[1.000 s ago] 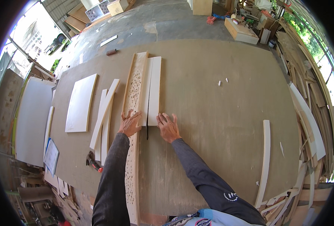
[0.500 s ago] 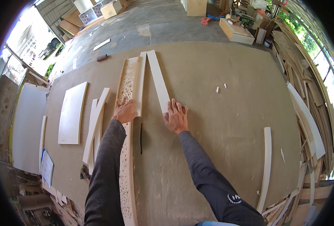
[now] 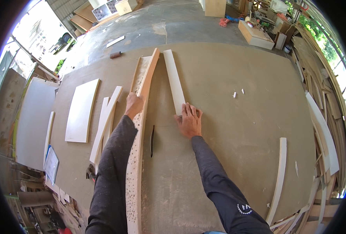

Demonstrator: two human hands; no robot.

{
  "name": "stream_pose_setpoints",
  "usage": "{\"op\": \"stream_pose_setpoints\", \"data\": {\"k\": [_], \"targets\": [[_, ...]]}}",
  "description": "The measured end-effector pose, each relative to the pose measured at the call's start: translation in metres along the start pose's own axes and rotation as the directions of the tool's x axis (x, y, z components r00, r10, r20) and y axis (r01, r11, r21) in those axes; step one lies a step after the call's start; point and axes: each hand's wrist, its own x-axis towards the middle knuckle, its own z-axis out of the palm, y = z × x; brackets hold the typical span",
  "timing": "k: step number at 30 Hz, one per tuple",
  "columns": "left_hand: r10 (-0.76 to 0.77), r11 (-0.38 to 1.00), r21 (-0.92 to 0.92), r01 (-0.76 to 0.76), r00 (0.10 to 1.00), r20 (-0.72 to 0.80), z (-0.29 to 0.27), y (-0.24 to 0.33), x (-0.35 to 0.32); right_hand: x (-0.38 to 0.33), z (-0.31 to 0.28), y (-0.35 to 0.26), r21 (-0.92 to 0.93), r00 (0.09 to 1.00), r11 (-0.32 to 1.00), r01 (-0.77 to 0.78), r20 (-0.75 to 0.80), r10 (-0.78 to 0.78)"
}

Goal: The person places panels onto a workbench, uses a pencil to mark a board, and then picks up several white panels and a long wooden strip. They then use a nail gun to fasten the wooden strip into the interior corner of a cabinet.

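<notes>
A long, narrow speckled board [image 3: 133,195] with raised side edges runs away from me on the table. My left hand [image 3: 134,104] is closed around the left side of a wooden strip [image 3: 149,74], which stands tilted on the speckled board with its tan face showing. The left fingertips are partly hidden. To the right, a flat white strip [image 3: 173,80] lies angled on the table. My right hand [image 3: 190,121] grips its near end, the fingers bent over it. A thin black curved piece [image 3: 152,141] lies between my forearms.
On the left of the table [image 3: 235,163] lie a white panel [image 3: 82,111], crossed white strips [image 3: 106,124], a hammer [image 3: 90,172] and a clipboard with paper [image 3: 51,164]. Two small white pieces [image 3: 235,94] and a long strip [image 3: 278,175] are on the right. Scrap boards [image 3: 321,82] pile beyond the right edge.
The strip under my left hand has turned from lying flat to tilted on edge, and that hand has closed on it. My right hand stays at the white strip's near end.
</notes>
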Motion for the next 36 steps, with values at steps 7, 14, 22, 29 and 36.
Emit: {"op": "stream_pose_setpoints", "data": {"k": [7,14,22,29,36], "targets": [[0.378,0.925,0.050,-0.376,0.924,-0.056,-0.105,-0.104,-0.036,-0.003,0.003,0.009,-0.045,0.998,0.999,0.001,-0.063,-0.004],[0.373,0.896,0.356,-0.266,0.885,-0.277,-0.142,-0.261,-0.140,-0.054,-0.009,-0.007,-0.034,0.993,0.999,-0.027,-0.115,0.023],[0.101,0.985,0.164,-0.049,0.940,-0.326,-0.114,-0.288,-0.305,-0.239,-0.107,0.023,-0.123,0.996,0.991,-0.058,-0.072,0.049],[0.046,0.995,-0.056,-0.079,0.893,-0.447,-0.063,-0.266,-0.443,-0.386,-0.201,0.036,-0.120,0.997,0.992,-0.024,0.069,0.032],[0.047,0.903,-0.430,-0.022,0.998,0.048,0.025,-0.107,-0.561,-0.476,-0.294,0.067,0.101,0.995,0.995,-0.015,0.104,0.004]]}}
